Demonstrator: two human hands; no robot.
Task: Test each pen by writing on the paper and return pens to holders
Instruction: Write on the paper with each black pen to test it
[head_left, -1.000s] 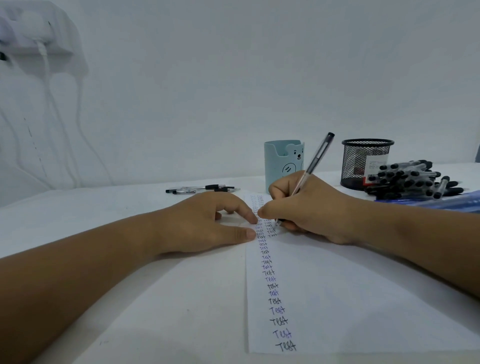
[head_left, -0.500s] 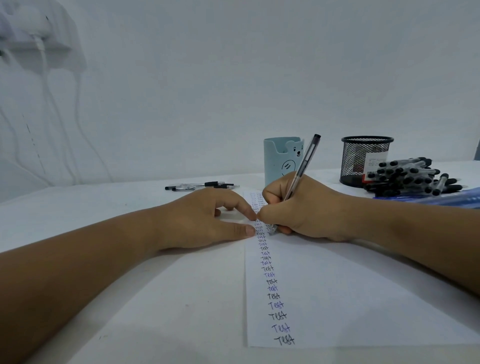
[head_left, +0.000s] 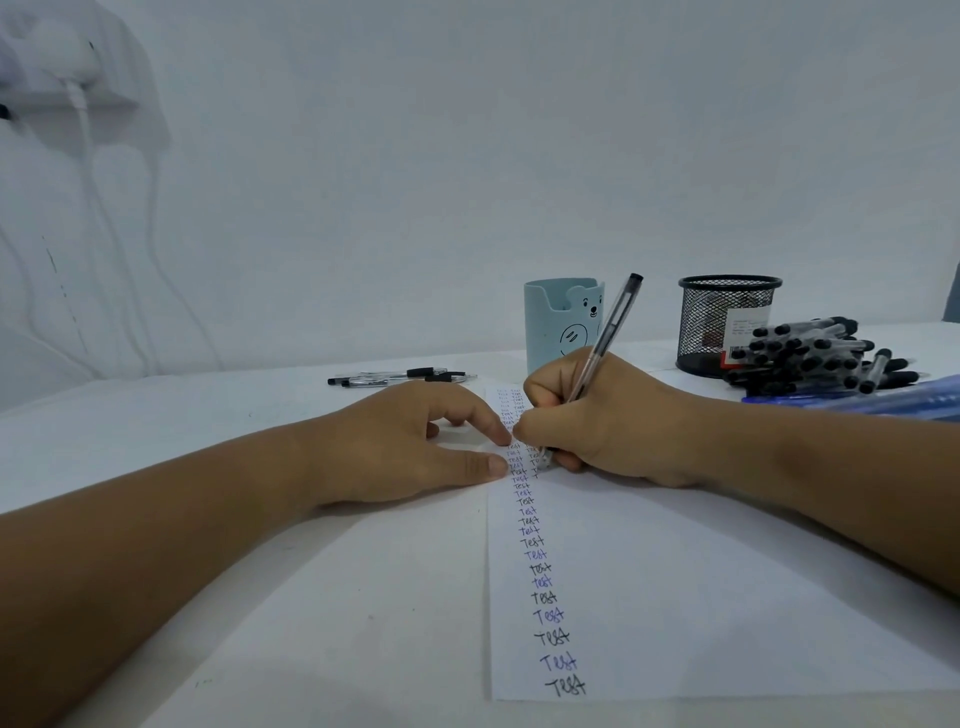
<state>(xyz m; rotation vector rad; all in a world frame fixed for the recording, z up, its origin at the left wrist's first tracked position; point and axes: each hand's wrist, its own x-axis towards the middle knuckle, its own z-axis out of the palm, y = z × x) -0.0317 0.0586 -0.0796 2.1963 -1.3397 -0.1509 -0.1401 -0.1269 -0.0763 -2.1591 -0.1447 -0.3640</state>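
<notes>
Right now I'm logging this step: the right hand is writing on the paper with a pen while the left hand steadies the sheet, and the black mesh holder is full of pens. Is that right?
Not quite. The head view shows the black mesh holder with no pens standing in it; the pile of pens lies on the table beside it. The rest holds: the right hand writes with the pen on the paper, and the left hand steadies it.
</notes>
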